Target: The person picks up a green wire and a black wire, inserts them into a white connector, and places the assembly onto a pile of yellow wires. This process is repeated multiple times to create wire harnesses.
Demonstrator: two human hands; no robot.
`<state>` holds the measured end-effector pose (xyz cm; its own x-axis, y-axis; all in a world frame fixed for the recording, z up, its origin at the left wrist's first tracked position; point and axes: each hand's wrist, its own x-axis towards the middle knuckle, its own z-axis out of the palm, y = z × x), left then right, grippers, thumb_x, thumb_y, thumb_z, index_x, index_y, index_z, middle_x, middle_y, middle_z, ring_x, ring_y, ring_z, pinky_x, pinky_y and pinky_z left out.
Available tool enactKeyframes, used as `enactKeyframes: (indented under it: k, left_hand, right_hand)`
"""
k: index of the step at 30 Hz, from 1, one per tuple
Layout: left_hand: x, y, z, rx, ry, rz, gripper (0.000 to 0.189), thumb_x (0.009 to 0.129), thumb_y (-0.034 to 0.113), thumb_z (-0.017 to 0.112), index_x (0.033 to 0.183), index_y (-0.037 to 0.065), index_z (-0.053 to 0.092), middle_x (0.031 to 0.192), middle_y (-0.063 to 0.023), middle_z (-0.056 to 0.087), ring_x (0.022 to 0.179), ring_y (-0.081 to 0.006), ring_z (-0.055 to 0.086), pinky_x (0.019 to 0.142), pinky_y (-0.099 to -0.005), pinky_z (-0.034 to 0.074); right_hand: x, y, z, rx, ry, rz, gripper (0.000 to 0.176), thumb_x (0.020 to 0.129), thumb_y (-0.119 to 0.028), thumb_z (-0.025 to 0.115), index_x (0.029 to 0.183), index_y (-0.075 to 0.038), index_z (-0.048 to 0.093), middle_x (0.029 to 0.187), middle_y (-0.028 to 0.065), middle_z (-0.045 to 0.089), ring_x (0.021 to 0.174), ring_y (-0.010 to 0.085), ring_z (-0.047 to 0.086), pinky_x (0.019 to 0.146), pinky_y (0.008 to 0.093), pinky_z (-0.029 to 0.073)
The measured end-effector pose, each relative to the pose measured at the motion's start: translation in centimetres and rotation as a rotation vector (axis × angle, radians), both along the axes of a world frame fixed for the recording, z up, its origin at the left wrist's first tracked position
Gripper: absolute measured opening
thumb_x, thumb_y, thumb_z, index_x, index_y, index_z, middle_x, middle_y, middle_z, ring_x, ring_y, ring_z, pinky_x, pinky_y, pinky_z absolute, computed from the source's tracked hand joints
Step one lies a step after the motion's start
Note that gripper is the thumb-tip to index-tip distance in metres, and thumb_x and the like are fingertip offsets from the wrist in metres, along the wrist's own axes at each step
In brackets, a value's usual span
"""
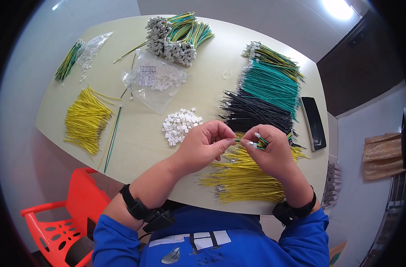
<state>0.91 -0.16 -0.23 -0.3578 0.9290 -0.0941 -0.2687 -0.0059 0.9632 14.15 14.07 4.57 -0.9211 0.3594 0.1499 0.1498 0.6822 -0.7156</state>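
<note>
My left hand is closed in a pinch over the table, just right of a pile of small white connectors. What its fingertips hold is too small to make out. Facing it, my right hand is closed around several green and dark wires with white connectors on their ends. The fingertips of both hands nearly meet. Below them lie yellow wires, and behind them a bundle of black wires and a bundle of green wires.
A phone lies at the table's right edge. Toward the back are a connector bag and a wire bundle with connectors. More yellow wires lie on the left. A red chair stands at the lower left.
</note>
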Motion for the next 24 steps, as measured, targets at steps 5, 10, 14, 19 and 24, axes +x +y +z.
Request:
enactKeyframes:
  k: [5, 10, 14, 19, 24]
  left_hand:
    - [-0.14, -0.17, 0.01, -0.002, 0.039, -0.017, 0.01, 0.088, 0.007, 0.06, 0.097, 0.003, 0.057, 0.086, -0.0004, 0.062, 0.07, -0.003, 0.056, 0.055, -0.0178, 0.048]
    - [-0.18, -0.17, 0.27, 0.004, 0.06, -0.012, 0.011, 0.088, 0.008, 0.06, 0.097, 0.003, 0.057, 0.086, -0.0002, 0.062, 0.069, -0.003, 0.056, 0.056, -0.0179, 0.048]
    - [-0.2, -0.23, 0.11, 0.043, 0.029, -0.026, 0.011, 0.088, 0.01, 0.061, 0.097, 0.004, 0.057, 0.084, 0.0004, 0.061, 0.067, -0.0023, 0.055, 0.056, -0.0177, 0.048]
    - [-0.16, -0.21, 0.34, -0.045, 0.054, -0.035, 0.011, 0.088, 0.011, 0.061, 0.096, 0.004, 0.057, 0.081, 0.0017, 0.059, 0.067, -0.0014, 0.052, 0.053, -0.0167, 0.044]
    - [-0.14, -0.37, 0.29, -0.005, 0.094, -0.07, 0.01, 0.089, 0.011, 0.061, 0.093, 0.004, 0.056, 0.079, 0.0033, 0.056, 0.068, -0.001, 0.049, 0.056, -0.0163, 0.04]
  right_hand:
    - [0.04, -0.37, -0.3, 0.07, 0.053, 0.05, 0.01, 0.071, -0.006, 0.066, 0.079, -0.006, 0.062, 0.074, 0.0076, 0.06, 0.072, 0.0256, 0.06, 0.065, 0.0324, 0.047]
    - [0.13, 0.07, -0.07, -0.006, 0.024, 0.057, 0.011, 0.072, -0.006, 0.066, 0.081, -0.005, 0.061, 0.075, 0.0092, 0.061, 0.072, 0.0267, 0.06, 0.066, 0.0332, 0.047]
    - [0.14, 0.15, -0.04, -0.023, -0.003, 0.072, 0.011, 0.072, -0.006, 0.066, 0.083, -0.004, 0.062, 0.076, 0.0099, 0.061, 0.072, 0.0269, 0.059, 0.065, 0.0335, 0.047]
    - [0.3, 0.09, 0.14, -0.008, -0.025, 0.105, 0.012, 0.073, -0.007, 0.067, 0.083, -0.004, 0.062, 0.076, 0.0101, 0.061, 0.071, 0.0269, 0.059, 0.063, 0.0334, 0.047]
    - [0.2, 0.0, 0.28, -0.025, 0.007, 0.103, 0.009, 0.076, -0.005, 0.068, 0.079, 0.0, 0.061, 0.073, 0.0092, 0.06, 0.067, 0.0198, 0.057, 0.062, 0.0289, 0.044]
